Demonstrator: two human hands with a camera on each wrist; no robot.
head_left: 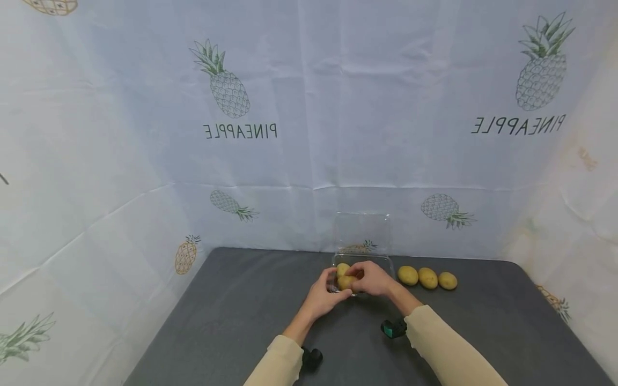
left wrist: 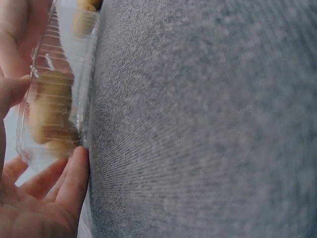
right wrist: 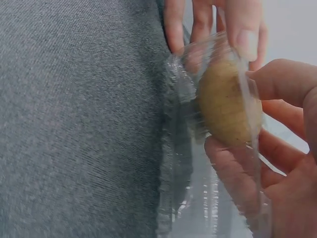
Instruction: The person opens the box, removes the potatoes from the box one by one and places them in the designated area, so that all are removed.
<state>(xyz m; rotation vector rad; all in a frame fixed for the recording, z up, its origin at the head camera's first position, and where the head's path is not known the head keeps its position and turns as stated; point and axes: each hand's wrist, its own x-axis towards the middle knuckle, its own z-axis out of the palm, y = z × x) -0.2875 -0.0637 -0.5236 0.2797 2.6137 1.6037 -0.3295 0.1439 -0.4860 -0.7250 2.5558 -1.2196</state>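
A clear plastic clamshell container [head_left: 388, 262] stands on the dark table, its lid [head_left: 363, 228] raised at the back. Inside, at the left, lie a potato [head_left: 342, 268] and a second, nearer potato [head_left: 345, 283]. My left hand [head_left: 322, 296] holds the container's left front corner, the thumb at the rim and the fingers along the outer wall [left wrist: 69, 183]. Reaching in over the front rim, my right hand [head_left: 372, 279] has its fingers round the nearer potato [right wrist: 228, 104]. The right wrist view shows that potato through the clear wall.
Right of the container, three potatoes lie in a row: one nearest it [head_left: 407, 275], a middle one [head_left: 428, 278] and an outer one [head_left: 447, 281]. The grey tabletop [head_left: 241, 311] meets a pineapple-printed cloth [head_left: 309, 134] at the back and sides.
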